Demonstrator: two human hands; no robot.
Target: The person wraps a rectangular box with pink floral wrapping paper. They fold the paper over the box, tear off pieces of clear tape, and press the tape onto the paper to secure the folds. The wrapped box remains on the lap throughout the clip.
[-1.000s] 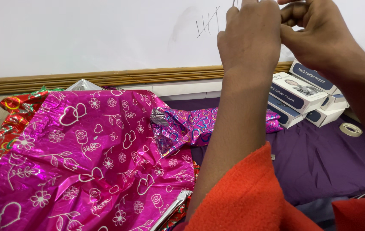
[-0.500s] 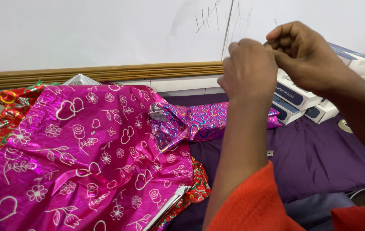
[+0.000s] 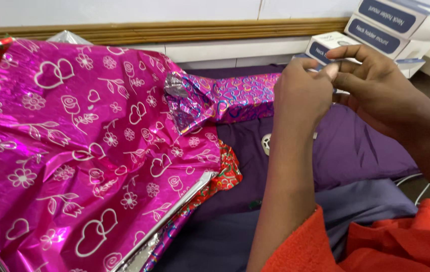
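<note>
Wrapped so far: the long parcel in pink foil paper with blue hearts [image 3: 235, 100] lay on the purple cloth [image 3: 356, 151], one end crumpled and silver, not closed.
Paper: the large pink foil sheet with white hearts and roses [image 3: 84, 146] lay spread beside it.
My left hand [image 3: 300, 95]: fingers curled, pinching something too small to tell.
My right hand [image 3: 376, 85]: fingertips met the left ones, above the cloth.
Left to do, I judged: sealing the crumpled end.

**Hands meet above the purple cloth**

The left hand [image 3: 303, 93] and right hand [image 3: 371, 83] touch at the fingertips, pinching something too small to make out. Beside them lies a wrapped parcel [image 3: 225, 100] on pink foil [image 3: 74, 151]. White boxes [image 3: 376, 27] are stacked behind, on purple cloth [image 3: 356, 151].
</note>
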